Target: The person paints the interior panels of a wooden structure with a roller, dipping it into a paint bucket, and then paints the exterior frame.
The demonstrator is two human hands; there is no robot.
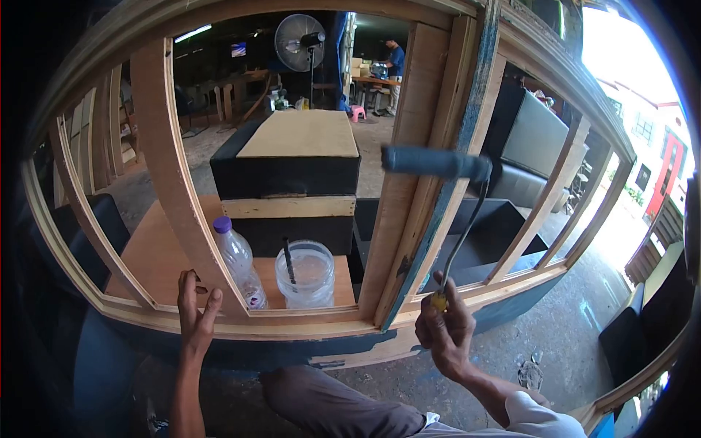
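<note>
My right hand (447,332) is closed around the yellow handle of a paint roller (436,162). The roller's dark, paint-coated sleeve is raised in front of the window-like wooden frame (423,95), its bent wire rod running down to my fist. Blue-black paint streaks one upright (467,117) near the roller; most of the other wood is bare. Low on a wide slat (175,175) to the left, my left hand (196,314) grips the edge, thumb on the near face and fingers curled at its side.
Behind the slats, a purple-capped bottle (235,252) and a clear plastic tub (310,274) with a dark stick stand on a brown board (146,248). Beyond are black boxes (285,171), a fan (299,42) and a person (394,62). Dark paint covers the lower panel (504,314).
</note>
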